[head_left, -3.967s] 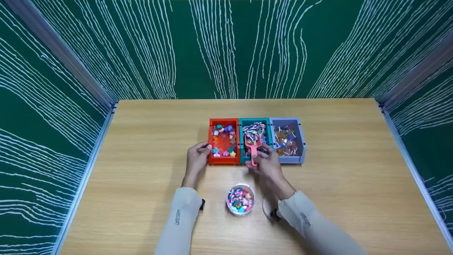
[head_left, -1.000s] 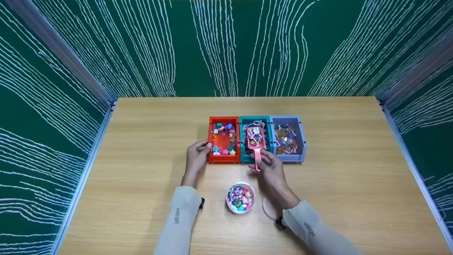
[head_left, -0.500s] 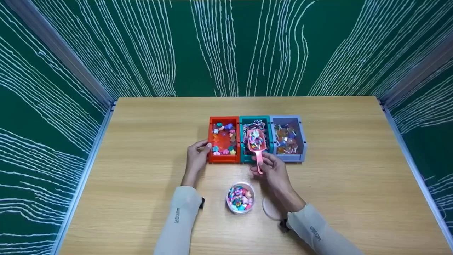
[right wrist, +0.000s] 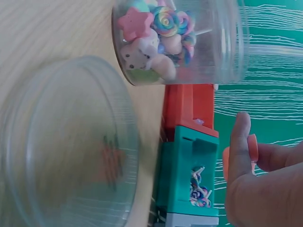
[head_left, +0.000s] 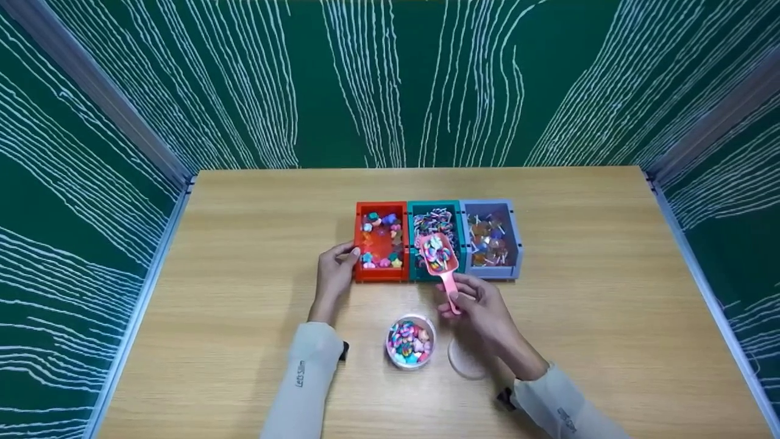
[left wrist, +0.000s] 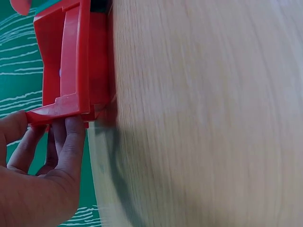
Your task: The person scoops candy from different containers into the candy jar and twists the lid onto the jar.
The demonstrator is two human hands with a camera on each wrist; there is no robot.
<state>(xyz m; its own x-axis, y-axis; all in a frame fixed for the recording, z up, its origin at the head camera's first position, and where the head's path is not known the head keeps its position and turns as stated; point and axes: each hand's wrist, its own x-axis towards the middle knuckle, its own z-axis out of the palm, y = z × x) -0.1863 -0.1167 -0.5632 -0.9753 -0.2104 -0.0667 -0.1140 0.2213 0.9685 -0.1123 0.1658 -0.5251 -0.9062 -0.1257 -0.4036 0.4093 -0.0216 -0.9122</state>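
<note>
My right hand [head_left: 487,308] pinches the handle of a pink scoop [head_left: 450,284], just in front of the teal bin [head_left: 434,205]. Swirled lollipop charms [head_left: 436,251] lie in the scoop's bowl. More of them fill the teal bin. At the left, my left hand [head_left: 334,272] grips the side wall of the red bin [head_left: 381,274], thumb at the rim and fingers along the outside, as the left wrist view shows. A clear round jar [right wrist: 232,42] stands upright between my forearms. Colourful charms, among them a pink star [right wrist: 136,22], are inside it.
The lavender bin [head_left: 518,244], joined to the right of the teal one, holds translucent lollipop charms. A clear round lid [right wrist: 71,142] lies on the wooden table [head_left: 256,244], right of the jar. Green panels [head_left: 347,85] with white lines enclose the table.
My right hand has drawn the loaded scoop up out of the teal bin, then back toward me and slightly right, nearer the jar. The left hand keeps its place on the red bin.
</note>
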